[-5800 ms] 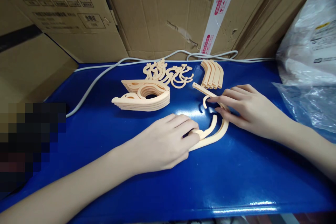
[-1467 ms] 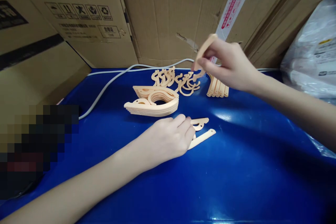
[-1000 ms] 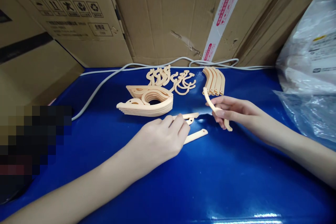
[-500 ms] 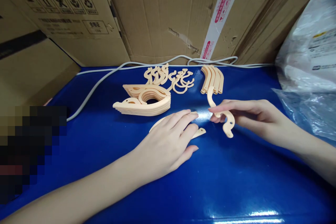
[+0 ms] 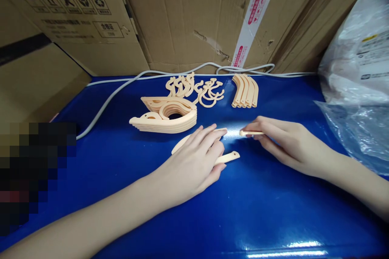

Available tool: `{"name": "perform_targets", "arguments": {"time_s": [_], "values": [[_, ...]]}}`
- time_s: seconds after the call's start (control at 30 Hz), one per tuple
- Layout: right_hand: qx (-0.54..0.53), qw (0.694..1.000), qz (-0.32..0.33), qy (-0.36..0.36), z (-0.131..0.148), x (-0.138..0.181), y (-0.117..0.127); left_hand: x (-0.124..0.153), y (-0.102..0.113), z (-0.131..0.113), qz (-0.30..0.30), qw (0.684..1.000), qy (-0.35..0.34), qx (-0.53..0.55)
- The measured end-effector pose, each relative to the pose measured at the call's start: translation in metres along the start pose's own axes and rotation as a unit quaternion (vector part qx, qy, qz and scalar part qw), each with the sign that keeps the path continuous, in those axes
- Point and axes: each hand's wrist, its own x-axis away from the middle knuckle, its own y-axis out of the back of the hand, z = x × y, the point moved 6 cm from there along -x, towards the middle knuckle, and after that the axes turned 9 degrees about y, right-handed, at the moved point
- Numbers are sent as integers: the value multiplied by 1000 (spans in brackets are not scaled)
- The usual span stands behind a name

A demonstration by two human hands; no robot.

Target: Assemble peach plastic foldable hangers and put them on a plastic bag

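Observation:
My left hand (image 5: 197,156) is closed over a beige plastic hanger piece (image 5: 180,145) on the blue table. Its curved edge shows on the left, and a holed arm end (image 5: 231,156) sticks out to the right between thumb and fingers; the palm hides the middle. My right hand (image 5: 273,139) pinches a slim beige hanger arm (image 5: 251,133), seen nearly edge-on, just above the table. Its tip points at the left hand, with a gap between. Behind the left hand lies a stack of hanger bodies (image 5: 164,125).
Loose beige hooks (image 5: 209,93) and small curved pieces (image 5: 181,85) lie toward the back. Right of them stands a row of curved arms (image 5: 245,91). A white cable (image 5: 105,107) runs along the back and left. Cardboard boxes (image 5: 188,16) and plastic wrapping (image 5: 352,60) border the table.
In my right hand the hanger arm has turned from its broad, wavy side to nearly edge-on. The left thumb has drawn in toward the fingers, against the protruding arm end.

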Motion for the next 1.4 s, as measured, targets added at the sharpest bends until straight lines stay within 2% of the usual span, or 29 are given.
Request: {"name": "perform_targets", "arguments": {"time_s": [0.2, 0.4, 0.57, 0.67, 0.93, 1.17, 1.4], "values": [[8, 999, 30, -28, 2, -1, -11, 0, 4, 1, -5, 999, 15, 31], [-76, 992, 68, -79, 5, -2, -14, 0, 5, 5, -6, 998, 36, 60], [-167, 973, 102, -122, 6, -1, -19, -1, 6, 6, 2, 997, 41, 72], [-186, 966, 115, -137, 8, -1, -21, -1, 6, 5, -2, 997, 40, 72], [-176, 972, 102, -120, 13, -2, -20, 0, 6, 3, -20, 997, 25, 63], [-157, 978, 74, -115, 11, 0, -22, 1, 5, -1, -39, 999, -7, 3], [-178, 975, 68, -112, 13, -3, -21, 0, 4, 0, -54, 999, -5, -1]]}}
